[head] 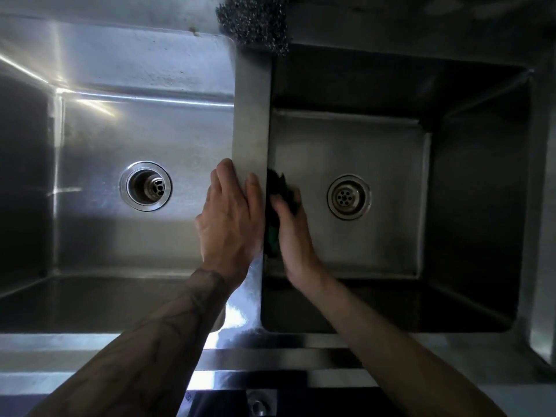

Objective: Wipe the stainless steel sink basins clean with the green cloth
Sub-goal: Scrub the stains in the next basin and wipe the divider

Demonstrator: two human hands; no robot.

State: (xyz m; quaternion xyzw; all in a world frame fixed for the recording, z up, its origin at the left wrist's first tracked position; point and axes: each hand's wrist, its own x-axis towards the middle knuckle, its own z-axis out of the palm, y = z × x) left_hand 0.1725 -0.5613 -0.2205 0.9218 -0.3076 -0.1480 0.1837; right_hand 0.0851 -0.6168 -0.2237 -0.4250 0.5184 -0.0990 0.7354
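Forearms reach in low. The left hand (231, 212) lies flat, fingers straight, braced on the divider (251, 115), while the right hand (290, 233) grips the green cloth (281, 186) against the right basin (376, 152) inner wall. Wall-wiping step, I'd say — next, a firm sweep down toward the drain (349, 196).

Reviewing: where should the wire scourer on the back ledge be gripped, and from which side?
Likely its near edge, approached from above and the front: the wire scourer is a handle-less, loose tangle lying on the ledge at the far end of the divider, its front edge facing the person.
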